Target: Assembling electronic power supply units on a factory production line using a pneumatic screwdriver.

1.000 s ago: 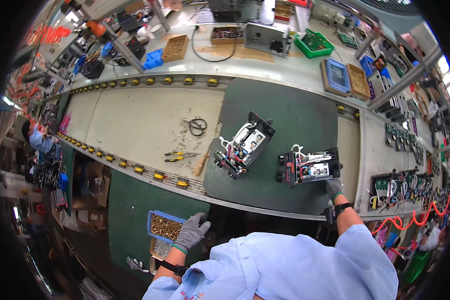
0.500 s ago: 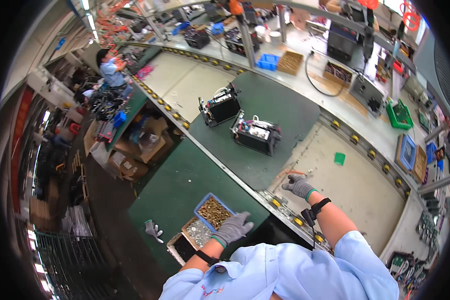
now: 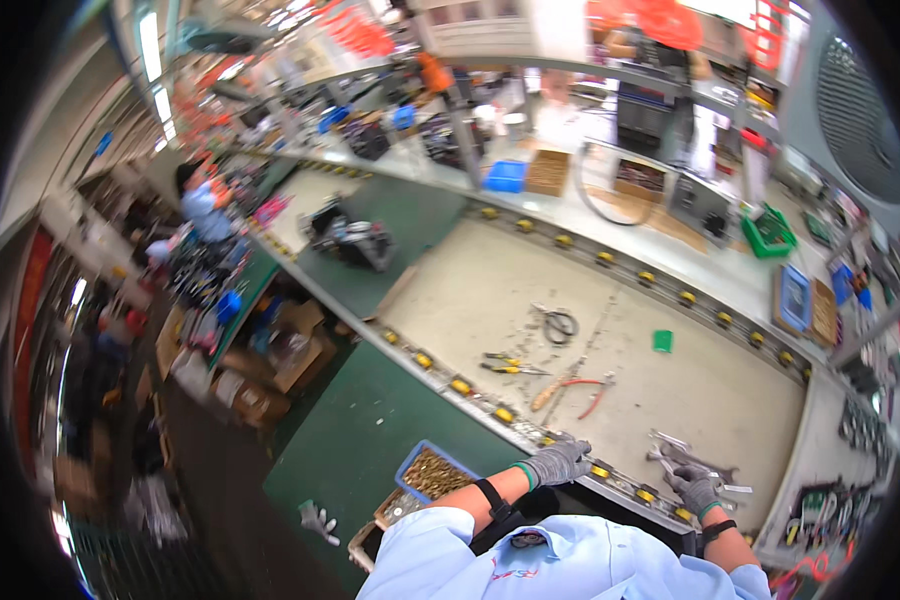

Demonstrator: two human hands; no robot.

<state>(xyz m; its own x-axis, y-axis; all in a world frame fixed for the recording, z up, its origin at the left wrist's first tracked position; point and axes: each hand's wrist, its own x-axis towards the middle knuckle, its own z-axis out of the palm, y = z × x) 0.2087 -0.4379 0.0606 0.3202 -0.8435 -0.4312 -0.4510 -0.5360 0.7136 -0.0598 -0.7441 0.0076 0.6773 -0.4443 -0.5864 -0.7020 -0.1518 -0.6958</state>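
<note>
My left hand [image 3: 557, 463], in a grey glove, is over the yellow-rollered rail [image 3: 503, 413] at the near edge of the pale workbench, fingers stretched out and holding nothing that shows. My right hand [image 3: 694, 489], also gloved, reaches the near right part of that surface, at a loose group of metal wrenches [image 3: 710, 467]. Blur and overlap hide whether its fingers close on one. Farther left lie red-handled pliers [image 3: 592, 392], yellow-and-black pliers [image 3: 510, 367] and dark-handled scissors [image 3: 558, 325].
A blue tray of brass-coloured small parts [image 3: 432, 472] sits on the green table [image 3: 355, 420], near a loose grey glove [image 3: 317, 520]. Black device units [image 3: 355, 240] stand on a dark green board [image 3: 420, 215]. A green piece [image 3: 662, 341] lies right. Another person [image 3: 205, 205] works far left.
My left hand has left the parts tray and moved right to the rail. My right hand has moved right and nearer, to the wrenches. The board with devices has shifted far left, exposing tools.
</note>
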